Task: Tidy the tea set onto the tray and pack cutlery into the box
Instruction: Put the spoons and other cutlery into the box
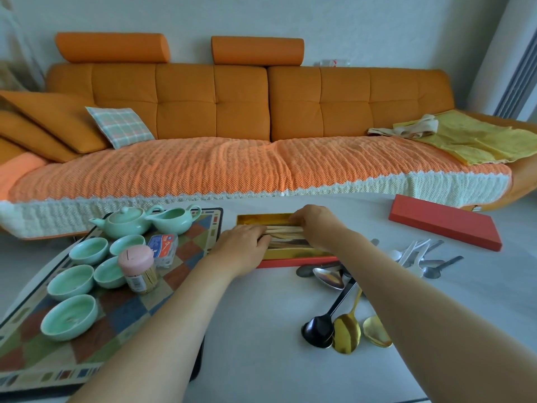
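Observation:
A red box with a gold lining [263, 220] lies open on the white table. Pale wooden cutlery pieces [283, 231] lie inside it. My left hand [242, 242] rests on their left ends with fingers curled over them. My right hand [315, 225] holds their right side from above. The patterned tray [122, 318] at left carries a mint-green teapot [126, 222], a pitcher [175, 219] and several green cups [69, 317]. Loose spoons lie to the right: black [319, 330], gold [347, 334] and silver [329, 278].
A pink-lidded toothpick jar [139, 269] and a small blue-white packet [162, 248] stand on the tray. The red box lid [444, 225] lies at the table's far right, with white plastic and steel spoons [418, 257] near it. An orange sofa [247, 126] runs behind the table.

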Demonstrator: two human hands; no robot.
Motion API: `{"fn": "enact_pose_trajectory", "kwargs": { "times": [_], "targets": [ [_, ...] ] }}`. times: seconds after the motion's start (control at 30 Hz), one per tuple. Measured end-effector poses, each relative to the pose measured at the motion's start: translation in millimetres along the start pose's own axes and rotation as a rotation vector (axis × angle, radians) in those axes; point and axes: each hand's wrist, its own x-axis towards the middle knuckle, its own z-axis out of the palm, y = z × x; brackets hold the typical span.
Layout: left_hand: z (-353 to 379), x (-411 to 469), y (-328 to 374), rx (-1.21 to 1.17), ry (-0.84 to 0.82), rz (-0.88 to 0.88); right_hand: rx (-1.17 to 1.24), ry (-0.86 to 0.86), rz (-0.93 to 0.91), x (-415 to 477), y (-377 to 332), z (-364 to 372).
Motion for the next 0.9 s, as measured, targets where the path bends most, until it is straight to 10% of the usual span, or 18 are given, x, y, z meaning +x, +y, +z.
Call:
{"fn": "enact_pose_trajectory", "kwargs": {
  "times": [0.37, 0.6, 0.9],
  "targets": [
    [-2.9, 4.9, 3.3, 0.077, -0.029, 0.013, 0.128, -0.046, -0.032, -22.4, 10.2, -13.5],
    [-12.6, -2.7, 25.1, -0.018, 0.236, 0.219, 0.228, 0.099, -0.105, -45.5, 28.3, -42.1],
    [-4.3, -34.4, 84.7, -0.025, -0.082, 0.420, 0.063, -0.024, -0.171, -91.7, 56.7, -50.8]
  ]
}}
